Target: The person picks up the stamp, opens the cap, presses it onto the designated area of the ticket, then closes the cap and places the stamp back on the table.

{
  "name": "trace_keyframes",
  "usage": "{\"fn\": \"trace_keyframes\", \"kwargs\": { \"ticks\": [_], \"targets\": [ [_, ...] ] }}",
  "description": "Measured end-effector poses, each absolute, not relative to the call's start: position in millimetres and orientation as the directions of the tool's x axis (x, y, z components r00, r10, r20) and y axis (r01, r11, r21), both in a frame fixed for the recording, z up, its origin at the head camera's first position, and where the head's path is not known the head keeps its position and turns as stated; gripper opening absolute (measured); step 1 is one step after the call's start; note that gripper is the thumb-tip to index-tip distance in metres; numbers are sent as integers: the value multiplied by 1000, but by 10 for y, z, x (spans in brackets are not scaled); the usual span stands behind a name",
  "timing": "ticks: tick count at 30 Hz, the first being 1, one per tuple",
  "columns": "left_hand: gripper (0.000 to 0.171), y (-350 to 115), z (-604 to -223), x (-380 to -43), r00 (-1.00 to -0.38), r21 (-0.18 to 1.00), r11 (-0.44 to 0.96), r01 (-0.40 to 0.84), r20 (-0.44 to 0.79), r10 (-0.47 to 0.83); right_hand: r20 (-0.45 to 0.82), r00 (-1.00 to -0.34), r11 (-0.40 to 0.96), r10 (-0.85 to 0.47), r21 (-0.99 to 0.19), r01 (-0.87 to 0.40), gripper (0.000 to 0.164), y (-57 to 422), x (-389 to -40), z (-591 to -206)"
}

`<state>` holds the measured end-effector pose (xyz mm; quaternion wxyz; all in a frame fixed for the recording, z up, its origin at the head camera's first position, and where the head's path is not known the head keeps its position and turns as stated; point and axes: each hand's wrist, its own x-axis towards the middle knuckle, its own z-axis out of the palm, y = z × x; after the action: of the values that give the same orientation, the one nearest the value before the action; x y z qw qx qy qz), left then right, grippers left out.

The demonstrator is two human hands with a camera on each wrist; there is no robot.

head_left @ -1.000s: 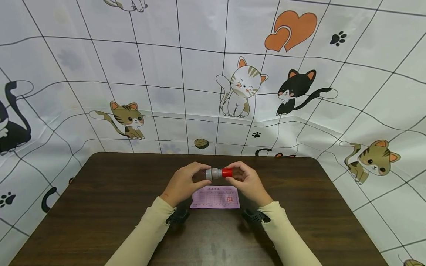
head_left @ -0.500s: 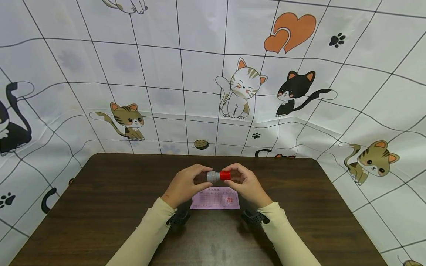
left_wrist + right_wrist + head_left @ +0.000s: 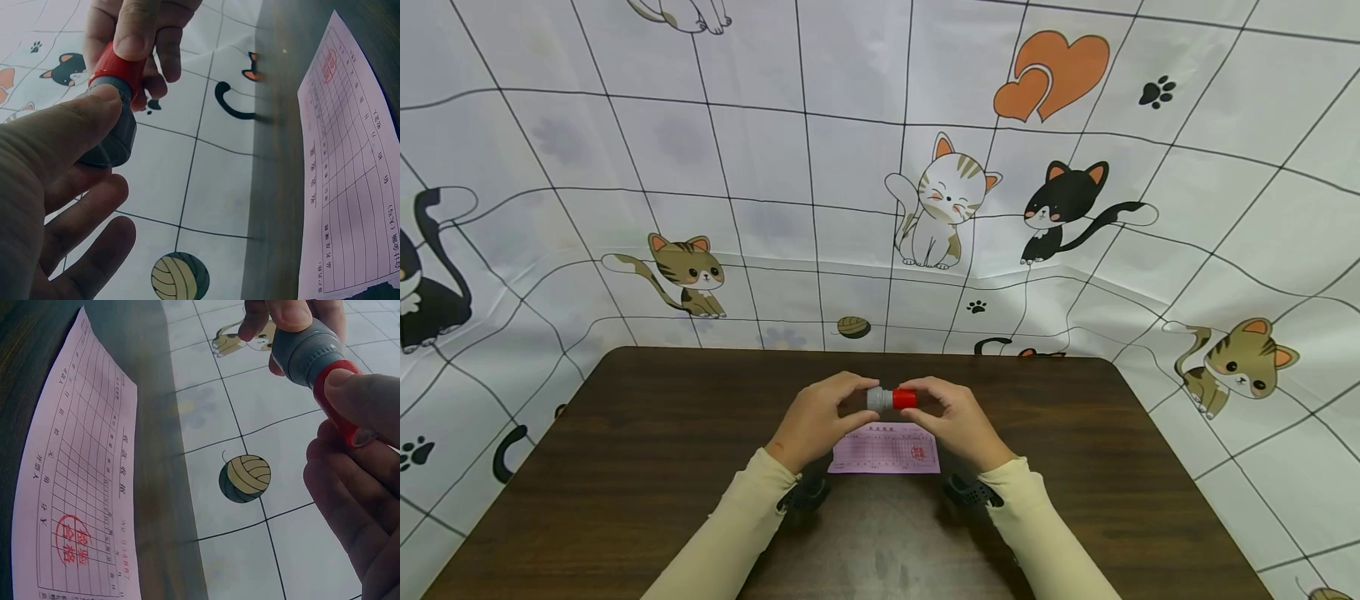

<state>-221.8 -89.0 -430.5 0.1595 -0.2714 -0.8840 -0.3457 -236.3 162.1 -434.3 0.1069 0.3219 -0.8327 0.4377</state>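
Observation:
A small round stamp is held level above the table, its grey part (image 3: 877,399) to the left and its red part (image 3: 905,399) to the right. My left hand (image 3: 826,416) pinches the grey end between thumb and fingers. The red end is gripped by my right hand (image 3: 955,418). In the left wrist view my left thumb (image 3: 94,112) presses along the grey body. The right wrist view has my right thumb (image 3: 362,394) on the red part. Below the hands lies a pink printed receipt form (image 3: 883,450) with a red round stamp mark (image 3: 74,540).
The dark wooden table (image 3: 685,467) carries the form near its far side. Behind and around it hangs a white gridded cloth (image 3: 842,167) printed with cats. A dark wrist device (image 3: 805,493) sits at the left cuff, another dark device (image 3: 973,492) at the right.
The red and grey parts have come closer together, and the gap seen between grey sections has closed. Both hands are slightly nearer each other. The form stays put.

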Motion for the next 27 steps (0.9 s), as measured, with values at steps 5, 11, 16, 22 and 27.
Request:
{"fn": "trace_keyframes", "kwargs": {
  "ticks": [5,11,16,22,27],
  "targets": [
    [45,-880,-4319,-2211,-796,520,611,596,480,368,455,-773,433,-442,-646,-629,33,1625,-2349,-4338],
    [45,-877,-4342,-2221,-766,496,590,637,497,408,457,-740,416,-494,-623,-663,33,1650,-2387,-4385],
    [46,-870,-4360,-2226,-756,493,580,649,505,417,477,-707,404,-522,-592,-698,35,1658,-2402,-4395],
    [45,-841,-4357,-2210,-764,472,620,627,526,373,493,-721,407,-487,-602,-687,34,1639,-2392,-4404],
    [44,-835,-4357,-2205,-767,467,628,623,521,374,490,-719,410,-493,-598,-689,34,1638,-2392,-4409]
  ]
}}
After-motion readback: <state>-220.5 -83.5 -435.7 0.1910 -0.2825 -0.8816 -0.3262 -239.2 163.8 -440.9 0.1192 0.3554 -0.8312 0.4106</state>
